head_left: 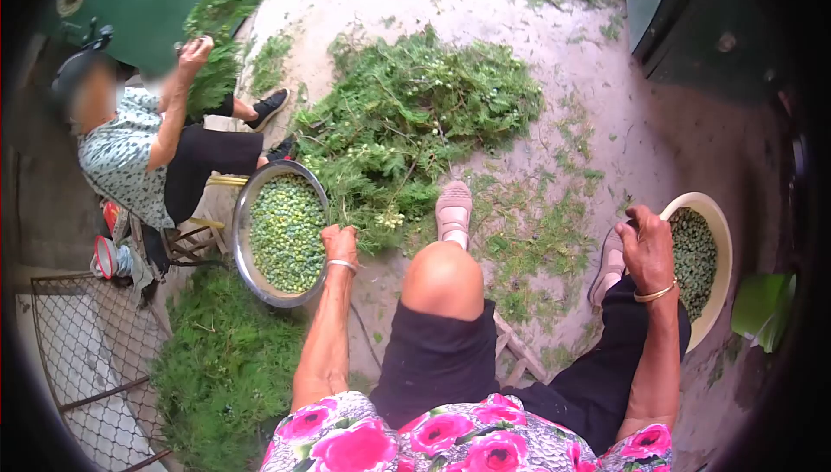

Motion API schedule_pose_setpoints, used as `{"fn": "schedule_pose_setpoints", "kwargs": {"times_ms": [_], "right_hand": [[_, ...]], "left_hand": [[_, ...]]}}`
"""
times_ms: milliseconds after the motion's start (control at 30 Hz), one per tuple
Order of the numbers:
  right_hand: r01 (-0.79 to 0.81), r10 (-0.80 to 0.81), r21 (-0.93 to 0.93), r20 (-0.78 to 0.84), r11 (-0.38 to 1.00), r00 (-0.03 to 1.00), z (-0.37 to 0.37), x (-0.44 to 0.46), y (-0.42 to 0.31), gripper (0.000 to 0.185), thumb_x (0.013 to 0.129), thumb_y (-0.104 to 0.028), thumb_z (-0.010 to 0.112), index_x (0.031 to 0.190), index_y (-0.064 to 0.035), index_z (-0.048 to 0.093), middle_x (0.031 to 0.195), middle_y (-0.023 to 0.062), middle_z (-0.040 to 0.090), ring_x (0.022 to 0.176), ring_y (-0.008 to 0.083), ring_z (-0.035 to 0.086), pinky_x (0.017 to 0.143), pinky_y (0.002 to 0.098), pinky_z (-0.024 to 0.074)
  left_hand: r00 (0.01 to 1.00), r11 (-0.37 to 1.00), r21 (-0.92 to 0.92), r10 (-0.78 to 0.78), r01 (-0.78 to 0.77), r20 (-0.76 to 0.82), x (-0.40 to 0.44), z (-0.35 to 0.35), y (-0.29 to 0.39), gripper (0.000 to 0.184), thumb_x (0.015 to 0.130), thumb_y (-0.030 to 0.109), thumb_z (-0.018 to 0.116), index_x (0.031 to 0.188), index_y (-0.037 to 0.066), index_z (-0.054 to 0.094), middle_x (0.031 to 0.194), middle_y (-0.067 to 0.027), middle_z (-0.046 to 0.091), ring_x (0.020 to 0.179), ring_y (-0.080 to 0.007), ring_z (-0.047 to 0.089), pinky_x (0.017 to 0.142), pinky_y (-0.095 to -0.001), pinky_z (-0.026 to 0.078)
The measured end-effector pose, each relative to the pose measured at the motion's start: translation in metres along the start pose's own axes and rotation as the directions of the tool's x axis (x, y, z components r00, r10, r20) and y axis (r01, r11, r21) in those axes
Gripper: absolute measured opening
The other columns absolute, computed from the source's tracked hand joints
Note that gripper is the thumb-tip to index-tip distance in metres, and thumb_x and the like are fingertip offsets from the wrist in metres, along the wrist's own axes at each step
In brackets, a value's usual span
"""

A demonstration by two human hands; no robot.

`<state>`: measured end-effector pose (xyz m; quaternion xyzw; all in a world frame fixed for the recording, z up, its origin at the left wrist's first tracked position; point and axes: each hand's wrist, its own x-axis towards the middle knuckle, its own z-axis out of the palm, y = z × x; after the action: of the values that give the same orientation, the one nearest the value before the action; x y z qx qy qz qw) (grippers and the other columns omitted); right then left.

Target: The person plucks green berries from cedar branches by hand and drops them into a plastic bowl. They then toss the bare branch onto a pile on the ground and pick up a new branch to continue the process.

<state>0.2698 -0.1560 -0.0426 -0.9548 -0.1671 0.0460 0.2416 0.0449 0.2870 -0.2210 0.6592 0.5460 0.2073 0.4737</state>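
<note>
My left hand (339,245) is closed round the stem end of a green leafy sprig (381,212), just right of a metal basin (240,255) of small green berries (286,234). With fingers bent, my right hand (647,247) is raised over my right knee, beside the left rim of a cream basin (725,255) that holds darker green berries (692,255). Whether anything is between the right fingers is too small to make out. A large heap of cut green branches (433,100) lies on the ground in front of my feet.
At the left a seated co-worker (130,134) holds up a leafy branch (216,56). More greenery (225,368) is piled below the metal basin, near a wire mesh panel (95,342). A green object (763,307) stands right of the cream basin. Loose sprigs litter the floor.
</note>
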Motion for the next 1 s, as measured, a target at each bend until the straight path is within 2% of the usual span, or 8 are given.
{"fn": "schedule_pose_setpoints", "kwargs": {"times_ms": [67, 267, 300, 500, 600, 700, 833, 1000], "right_hand": [[0.032, -0.032, 0.065, 0.001, 0.997, 0.999, -0.017, -0.019, -0.007, 0.02, 0.076, -0.007, 0.065, 0.092, 0.0053, 0.063, 0.07, 0.0243, 0.062, 0.068, 0.0383, 0.063, 0.063, 0.0411, 0.0489], [0.087, -0.043, 0.22, -0.195, 0.972, 0.98, -0.093, -0.098, -0.028, 0.02, 0.076, -0.001, 0.063, 0.093, 0.0078, 0.062, 0.077, 0.0219, 0.065, 0.07, 0.0305, 0.066, 0.064, 0.0346, 0.05], [0.075, -0.013, 0.259, -0.233, 0.963, 0.972, -0.102, -0.117, -0.028, 0.021, 0.076, 0.0, 0.063, 0.095, 0.0081, 0.062, 0.079, 0.0211, 0.066, 0.071, 0.0281, 0.067, 0.065, 0.0334, 0.0502], [0.014, 0.059, 0.356, -0.193, 0.934, 0.979, -0.117, -0.211, -0.005, 0.017, 0.078, 0.0, 0.064, 0.094, 0.0071, 0.063, 0.08, 0.0142, 0.067, 0.072, 0.0161, 0.063, 0.066, 0.028, 0.0487], [-0.035, 0.069, 0.467, -0.056, 0.883, 0.996, -0.112, -0.229, -0.012, 0.017, 0.077, 0.001, 0.065, 0.093, 0.0063, 0.063, 0.079, 0.0105, 0.067, 0.073, 0.0136, 0.061, 0.067, 0.0267, 0.0484], [0.129, -0.121, 0.483, -0.048, 0.866, 0.992, -0.105, -0.23, -0.04, 0.018, 0.078, -0.002, 0.064, 0.094, 0.0063, 0.064, 0.08, 0.0134, 0.068, 0.072, 0.0154, 0.063, 0.067, 0.0274, 0.0494], [0.147, -0.222, 0.642, 0.037, 0.752, 0.974, -0.079, -0.225, -0.091, 0.023, 0.079, -0.006, 0.065, 0.099, 0.0062, 0.063, 0.084, 0.0179, 0.068, 0.076, 0.0218, 0.068, 0.069, 0.0302, 0.0519], [0.305, -0.413, 0.495, 0.124, 0.814, 0.902, -0.056, -0.224, -0.132, 0.028, 0.078, -0.016, 0.068, 0.098, 0.0032, 0.062, 0.079, 0.0218, 0.065, 0.077, 0.0356, 0.065, 0.068, 0.0399, 0.0512]], "left_hand": [[0.971, 0.97, 0.07, 0.225, -0.231, 0.087, -0.026, -0.024, 0.042, 0.017, 0.065, 0.002, 0.055, 0.05, 0.002, 0.047, 0.046, -0.0019, 0.045, 0.042, -0.0114, 0.04, 0.041, -0.0294, 0.029], [0.87, 0.851, 0.181, 0.482, -0.494, 0.105, -0.075, -0.095, 0.092, 0.008, 0.069, 0.003, 0.051, 0.064, -0.003, 0.053, 0.054, -0.0064, 0.051, 0.051, -0.0133, 0.044, 0.049, -0.0338, 0.037], [0.799, 0.779, 0.178, 0.591, -0.601, 0.11, -0.08, -0.106, 0.093, 0.007, 0.072, 0.003, 0.054, 0.066, -0.001, 0.056, 0.058, 0.0002, 0.051, 0.051, -0.0092, 0.043, 0.047, -0.0291, 0.035], [0.884, 0.895, -0.082, 0.446, -0.439, 0.138, -0.163, -0.158, 0.139, 0.006, 0.083, 0.005, 0.059, 0.081, 0.001, 0.063, 0.062, 0.0028, 0.055, 0.051, -0.0052, 0.044, 0.046, -0.0223, 0.035], [0.923, 0.871, -0.377, 0.373, -0.314, 0.093, -0.186, -0.171, 0.142, 0.01, 0.084, 0.008, 0.065, 0.078, 0.003, 0.059, 0.065, 0.0018, 0.055, 0.048, -0.0061, 0.046, 0.044, -0.0228, 0.038], [0.947, 0.847, -0.526, 0.229, -0.079, 0.227, -0.211, -0.185, 0.148, 0.01, 0.084, 0.01, 0.066, 0.079, 0.005, 0.059, 0.067, 0.0021, 0.055, 0.051, -0.0073, 0.049, 0.045, -0.0219, 0.04], [0.932, 0.795, -0.601, 0.274, -0.081, 0.237, -0.223, -0.184, 0.152, 0.013, 0.083, 0.011, 0.068, 0.078, 0.007, 0.057, 0.068, 0.0019, 0.056, 0.05, -0.0083, 0.051, 0.044, -0.0211, 0.041], [0.87, 0.746, -0.665, 0.333, -0.007, 0.364, -0.237, -0.191, 0.17, 0.01, 0.084, 0.01, 0.068, 0.083, 0.003, 0.06, 0.071, -0.0001, 0.059, 0.051, -0.0084, 0.05, 0.044, -0.0219, 0.041]]}}
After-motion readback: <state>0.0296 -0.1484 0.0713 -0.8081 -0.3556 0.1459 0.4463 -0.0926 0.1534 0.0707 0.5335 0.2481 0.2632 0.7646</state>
